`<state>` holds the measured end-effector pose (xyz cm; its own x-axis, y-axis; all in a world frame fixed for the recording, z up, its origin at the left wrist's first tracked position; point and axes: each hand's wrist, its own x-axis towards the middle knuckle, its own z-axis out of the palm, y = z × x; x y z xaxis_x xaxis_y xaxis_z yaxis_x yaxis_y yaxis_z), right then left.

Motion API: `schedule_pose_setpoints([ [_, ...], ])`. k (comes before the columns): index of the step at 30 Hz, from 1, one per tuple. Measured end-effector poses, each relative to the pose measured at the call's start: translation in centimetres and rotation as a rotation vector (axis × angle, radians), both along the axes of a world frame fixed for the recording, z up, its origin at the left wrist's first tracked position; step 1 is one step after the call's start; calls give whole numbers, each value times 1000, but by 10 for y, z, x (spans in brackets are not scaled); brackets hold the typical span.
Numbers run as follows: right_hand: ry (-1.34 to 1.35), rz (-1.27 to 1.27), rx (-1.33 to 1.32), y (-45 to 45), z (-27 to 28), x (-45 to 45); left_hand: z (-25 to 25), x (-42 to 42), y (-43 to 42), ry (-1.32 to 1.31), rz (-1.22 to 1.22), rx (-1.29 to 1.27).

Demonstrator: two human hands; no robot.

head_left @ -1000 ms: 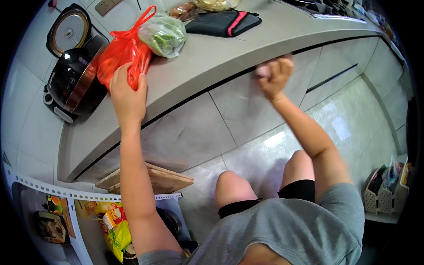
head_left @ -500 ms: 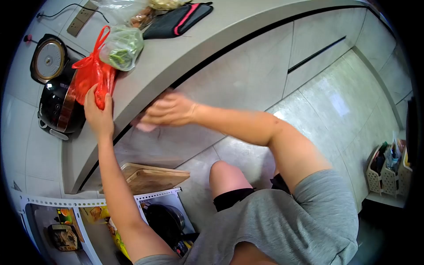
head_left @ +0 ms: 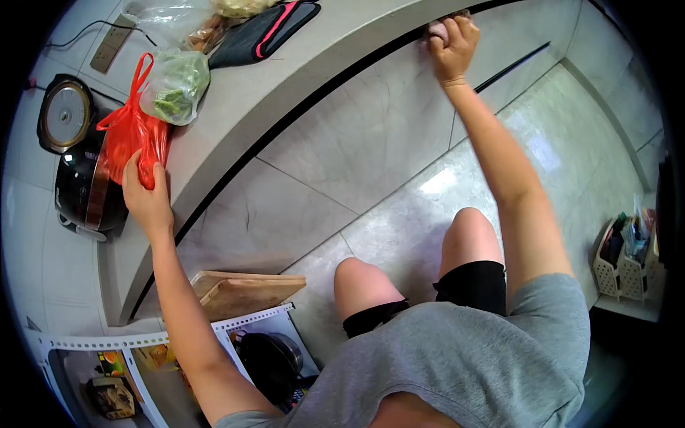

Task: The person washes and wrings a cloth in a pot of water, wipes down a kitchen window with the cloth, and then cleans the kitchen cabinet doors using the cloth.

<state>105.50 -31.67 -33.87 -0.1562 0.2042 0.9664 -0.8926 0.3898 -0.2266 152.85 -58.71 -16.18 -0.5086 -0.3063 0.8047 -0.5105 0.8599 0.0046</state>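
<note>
My left hand [head_left: 148, 200] is at the counter's edge, its thumb and fingers closed about the lower end of a red plastic bag [head_left: 135, 135]. A clear plastic bag with green vegetables [head_left: 173, 103] lies against the red one. Far to the right, my right hand [head_left: 454, 51] is closed on a bunched pinkish cloth [head_left: 438, 31], only partly visible past the fingers. It presses against the upper part of the pale marbled cabinet front [head_left: 342, 128], just under the countertop.
A black rice cooker [head_left: 82, 185] with its lid raised stands behind the red bag. A dark folded cloth with a pink stripe [head_left: 260, 36] lies on the counter [head_left: 235, 107]. Wooden boards [head_left: 250, 294] lean near a white shelf rack [head_left: 235, 319]. Perforated baskets [head_left: 621, 264] stand at right.
My right hand has swept with the cloth along the cabinet front, from near the left hand to the far upper right. The left hand stays at the red bag. The view has shifted slightly.
</note>
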Motion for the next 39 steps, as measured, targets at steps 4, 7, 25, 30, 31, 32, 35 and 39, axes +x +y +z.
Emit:
schedule_pose_setpoints([
  [4, 69, 224, -32, -57, 0, 106, -4, 3, -4, 20, -33, -31],
  [7, 47, 407, 87, -114, -5, 227, -3, 7, -8, -3, 1, -13],
  [25, 69, 133, 138, 17, -8, -23, -1, 5, -3, -81, 31, -1],
  [30, -146, 82, 59, 63, 3, -101, 0, 4, 0, -72, 38, 5],
  [31, -226, 102, 47, 69, 8, -94, -1, 4, -2, -68, 47, 11],
  [32, -218, 110, 53, 68, 17, -87, -2, 4, -4, -61, 37, -5],
  [35, -491, 591, -582, 54, 42, -63, -2, 3, -5, -36, 26, -14],
  [39, -520, -216, -245, -21, 8, -62, -4, 5, -6, -20, 18, -34],
])
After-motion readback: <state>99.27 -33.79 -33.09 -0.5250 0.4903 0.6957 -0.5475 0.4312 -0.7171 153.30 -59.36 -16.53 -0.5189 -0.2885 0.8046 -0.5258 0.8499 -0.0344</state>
